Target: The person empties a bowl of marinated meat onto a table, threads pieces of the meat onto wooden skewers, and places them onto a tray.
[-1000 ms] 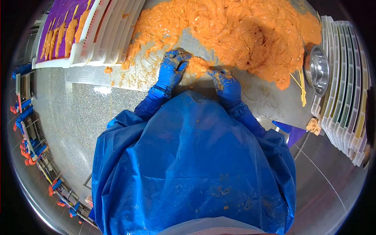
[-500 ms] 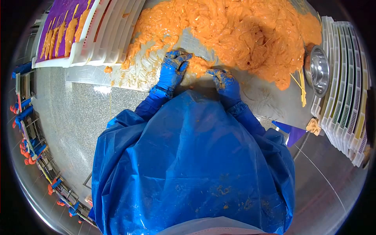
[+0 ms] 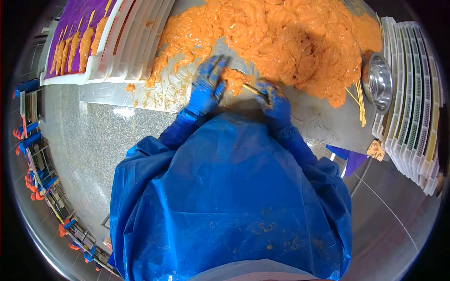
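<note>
Meat in orange marinade makes a big heap (image 3: 290, 42) on the far part of the steel table (image 3: 318, 122). My left hand (image 3: 206, 89), in a blue glove, lies flat with the fingers stretched, pressing on a small piece of meat (image 3: 233, 79) at the near edge of the heap. My right hand (image 3: 275, 100), also gloved, pinches a thin wooden skewer (image 3: 253, 89), and its tip reaches this piece. To the right, loose sticks (image 3: 358, 100) lie near a metal bowl (image 3: 380, 83) and stacked white trays (image 3: 412, 103). Far left, a tray (image 3: 70, 78) with a purple sheet holds filled skewers (image 3: 75, 42).
</note>
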Demonstrator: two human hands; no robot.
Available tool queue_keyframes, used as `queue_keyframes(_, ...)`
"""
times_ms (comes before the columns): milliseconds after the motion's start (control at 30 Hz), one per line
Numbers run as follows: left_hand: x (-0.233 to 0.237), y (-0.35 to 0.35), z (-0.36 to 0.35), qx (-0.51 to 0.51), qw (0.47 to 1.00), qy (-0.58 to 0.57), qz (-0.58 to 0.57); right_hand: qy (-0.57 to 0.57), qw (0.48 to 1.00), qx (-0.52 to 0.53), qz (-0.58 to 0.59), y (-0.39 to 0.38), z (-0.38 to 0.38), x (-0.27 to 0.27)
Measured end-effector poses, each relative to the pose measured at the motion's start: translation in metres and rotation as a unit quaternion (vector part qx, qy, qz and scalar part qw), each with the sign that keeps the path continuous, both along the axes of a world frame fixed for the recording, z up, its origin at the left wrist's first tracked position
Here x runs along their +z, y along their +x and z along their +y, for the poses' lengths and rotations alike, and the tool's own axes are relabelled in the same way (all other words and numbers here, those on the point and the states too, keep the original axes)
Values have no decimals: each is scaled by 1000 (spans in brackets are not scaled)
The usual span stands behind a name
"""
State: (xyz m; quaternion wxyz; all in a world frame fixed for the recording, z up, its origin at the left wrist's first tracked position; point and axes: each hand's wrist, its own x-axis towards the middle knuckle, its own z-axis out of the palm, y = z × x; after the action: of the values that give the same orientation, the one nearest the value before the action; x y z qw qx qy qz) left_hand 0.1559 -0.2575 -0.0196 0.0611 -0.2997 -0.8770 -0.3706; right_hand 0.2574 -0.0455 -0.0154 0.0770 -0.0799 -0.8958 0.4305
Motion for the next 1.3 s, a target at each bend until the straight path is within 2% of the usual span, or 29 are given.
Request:
queue_keyframes(67, 3, 12, 13, -78, 993, -78, 46, 38, 999, 14, -3, 13, 11, 7)
queue_keyframes(100, 4, 14, 20, -122, 985, -124, 2, 39, 999, 12, -7, 17, 12, 3)
queue_keyframes(233, -11, 14, 27, -151, 974, -167, 7, 22, 999, 22, -18, 16, 15, -13)
queue_keyframes(433, -7, 14, 29, -189, 960, -205, -14, 10, 999, 36, -23, 7, 10, -13)
queue_keyframes(567, -6, 18, 33, -190, 962, -196, 0, 15, 998, 45, -35, 5, 12, -13)
queue_keyframes(767, -1, 24, 38, -287, 947, -145, 1, 45, 997, 35, -59, 3, 14, -15)
queue_keyframes(833, -6, 27, 37, -343, 932, -112, -45, 39, 997, 38, -54, 0, 16, -9)
queue_keyframes(967, -10, 34, 34, -345, 931, -103, -64, 13, 996, 68, -57, -4, 25, -20)
queue_keyframes(1000, -9, 36, 33, -363, 925, -66, -95, 14, 996, 66, -57, -7, 28, -23)
queue_keyframes(1067, -6, 40, 28, -379, 917, -26, -125, -106, 983, 114, -99, -13, 37, -25)
queue_keyframes(1100, 5, 38, 22, -339, 936, -50, -83, -104, 983, 114, -96, -14, 41, -22)
queue_keyframes(1133, 15, 36, 16, -299, 951, -73, -39, -176, 966, 115, -152, -17, 44, -16)
queue_keyframes(1167, 23, 39, 11, -231, 968, -90, -44, -247, 940, 114, -205, -20, 48, -10)
queue_keyframes(1200, 13, 42, 5, -230, 968, -88, -36, -243, 943, 115, -198, -20, 52, -4)
queue_keyframes(1267, -18, 37, -8, -319, 940, -117, 7, -291, 909, 120, -272, -29, 61, 13)
queue_keyframes(1300, -4, 34, -15, -293, 949, -116, 1, -301, 909, 99, -271, -32, 62, 14)
